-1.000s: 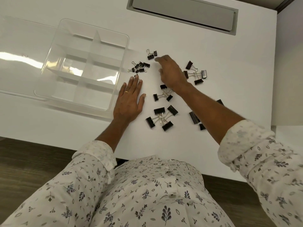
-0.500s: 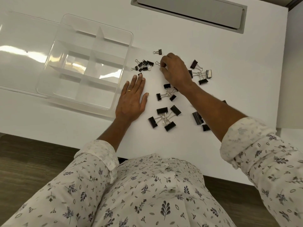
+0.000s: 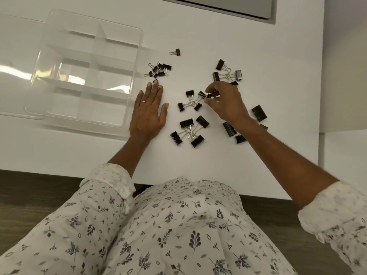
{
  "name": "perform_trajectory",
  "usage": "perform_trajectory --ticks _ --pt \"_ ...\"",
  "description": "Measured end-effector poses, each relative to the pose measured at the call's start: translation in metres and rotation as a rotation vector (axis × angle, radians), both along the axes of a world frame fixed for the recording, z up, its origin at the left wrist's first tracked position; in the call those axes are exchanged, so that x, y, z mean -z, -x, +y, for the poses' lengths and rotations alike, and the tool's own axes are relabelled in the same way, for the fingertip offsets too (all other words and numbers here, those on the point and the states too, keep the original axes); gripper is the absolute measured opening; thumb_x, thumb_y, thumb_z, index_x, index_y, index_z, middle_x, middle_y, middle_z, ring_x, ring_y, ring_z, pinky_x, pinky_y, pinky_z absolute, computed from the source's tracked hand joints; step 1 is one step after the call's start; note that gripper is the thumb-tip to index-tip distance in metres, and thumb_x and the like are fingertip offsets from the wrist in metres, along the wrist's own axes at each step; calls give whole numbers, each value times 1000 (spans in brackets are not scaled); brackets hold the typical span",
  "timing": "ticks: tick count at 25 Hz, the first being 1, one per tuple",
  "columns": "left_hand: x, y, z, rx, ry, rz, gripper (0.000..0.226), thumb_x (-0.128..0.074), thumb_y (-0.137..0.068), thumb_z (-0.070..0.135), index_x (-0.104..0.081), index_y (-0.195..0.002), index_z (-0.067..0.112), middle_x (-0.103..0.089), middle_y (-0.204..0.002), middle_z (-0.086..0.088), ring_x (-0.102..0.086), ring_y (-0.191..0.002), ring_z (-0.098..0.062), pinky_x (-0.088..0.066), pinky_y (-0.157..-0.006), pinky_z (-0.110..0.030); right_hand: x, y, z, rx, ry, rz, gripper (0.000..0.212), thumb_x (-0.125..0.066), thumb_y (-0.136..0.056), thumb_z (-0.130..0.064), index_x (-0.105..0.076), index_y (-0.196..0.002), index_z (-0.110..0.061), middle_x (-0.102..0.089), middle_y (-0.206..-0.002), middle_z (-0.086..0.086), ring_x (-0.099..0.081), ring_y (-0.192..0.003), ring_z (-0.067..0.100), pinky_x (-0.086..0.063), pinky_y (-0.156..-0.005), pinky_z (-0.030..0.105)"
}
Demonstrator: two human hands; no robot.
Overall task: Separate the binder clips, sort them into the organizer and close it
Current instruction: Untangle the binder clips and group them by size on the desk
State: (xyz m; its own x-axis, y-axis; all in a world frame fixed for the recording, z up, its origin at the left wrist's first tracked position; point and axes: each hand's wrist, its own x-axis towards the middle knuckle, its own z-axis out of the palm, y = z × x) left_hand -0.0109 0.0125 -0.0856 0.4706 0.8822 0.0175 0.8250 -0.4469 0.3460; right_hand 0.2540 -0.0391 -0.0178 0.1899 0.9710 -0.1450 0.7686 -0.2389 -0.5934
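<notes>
Black binder clips lie in linked clusters on the white table. My right hand (image 3: 226, 105) pinches a small black clip (image 3: 209, 96) between thumb and fingertips, right beside a medium cluster (image 3: 190, 101). My left hand (image 3: 150, 112) lies flat on the table, fingers straight, its fingertips touching a tiny clip (image 3: 155, 81). A large cluster (image 3: 189, 132) sits in front of both hands. A cluster of tiny clips (image 3: 159, 70) and a single small clip (image 3: 175, 52) lie beyond my left hand. The clear organizer (image 3: 127, 108) stands open to the left, its compartments bare.
More clip clusters lie at the far right (image 3: 228, 74) and beside my right wrist (image 3: 259, 113), partly hidden by the forearm. The organizer's clear lid (image 3: 17, 40) lies flat to the left. A grey recessed panel (image 3: 238, 4) is at the table's back.
My right hand has pulled back from the far small clips toward me, carrying one small clip to the medium cluster. One small clip stays behind. My left hand has not moved.
</notes>
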Motion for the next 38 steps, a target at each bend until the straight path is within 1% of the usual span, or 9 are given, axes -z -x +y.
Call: perform_trajectory --ticks 3,9,17,19,24,27,31,34,38 --pt "-1 0 -1 -5 2 1 60 -30 -109 41 -21 -162 14 -15 -171 -4 -8 -159 -17 -12 -129 -43 2 2 -18 24 24 -71 23 -74 -89 -20 -66 -110 -16 -66 -109 2 -63 -96 18 -55 -89 37" --pt "-1 0 -2 3 1 -20 60 -31 -109 41 -23 -162 14 -16 -171 -4 -9 -159 -17 -12 -129 -43 4 15 -25 -12 28 -130 18 -72 -87 -10 -64 -103 -13 -60 -105 2 -57 -86 14 -47 -78 30" --pt "2 1 -1 21 -29 -26 58 -30 -110 40 -24 -161 13 -17 -171 -4 -9 -159 -18 -13 -129 -44 8 15 -25 14 -30 -95 15 -73 -88 -17 -64 -101 -17 -60 -107 -1 -62 -85 17 -56 -82 40" --pt "2 1 -1 21 -20 -35 58 -30 -110 39 -24 -161 14 -17 -171 -4 -7 -159 -18 -12 -129 -45 6 14 -17 19 -55 -97 18 -67 -89 -10 -65 -105 -19 -61 -113 -1 -63 -93 19 -57 -83 44" --pt "0 1 -1 17 10 -130 55 -36 -109 37 -29 -160 16 -23 -169 -1 -9 -159 -16 -12 -129 -45 -5 22 33 -155 -70 -176 56 -50 -82 17 -62 -130 -10 -58 -136 9 -59 -119 27 -52 -97 44" --pt "-5 -10 0 -75 83 -287 54 -41 -108 34 -32 -159 17 -27 -168 1 -14 -158 -14 -13 -129 -47 -3 33 79 -318 66 -301 76 -48 -83 21 -41 -151 -11 -34 -160 10 -41 -139 32 -49 -103 45" --pt "-13 -25 18 -157 65 -398 49 -45 -107 32 -41 -154 17 -35 -164 -1 -26 -154 -17 -25 -125 -49 9 40 124 -485 92 -408 81 -54 -87 15 -26 -158 -11 -15 -168 11 -24 -150 35 -47 -105 51" --pt "-17 -32 39 -146 27 -344 47 -45 -106 28 -47 -151 14 -39 -162 -4 -32 -152 -22 -29 -123 -46 14 37 136 -495 105 -443 68 -52 -92 9 -33 -155 -9 -26 -164 13 -32 -145 36 -47 -105 51" --pt "-22 -47 69 -111 32 -232 45 -49 -103 16 -52 -147 7 -50 -152 -11 -43 -143 -29 -37 -117 -43 18 26 122 -391 -33 -419 38 -53 -94 1 -61 -129 -13 -57 -128 10 -53 -112 32 -57 -75 48"
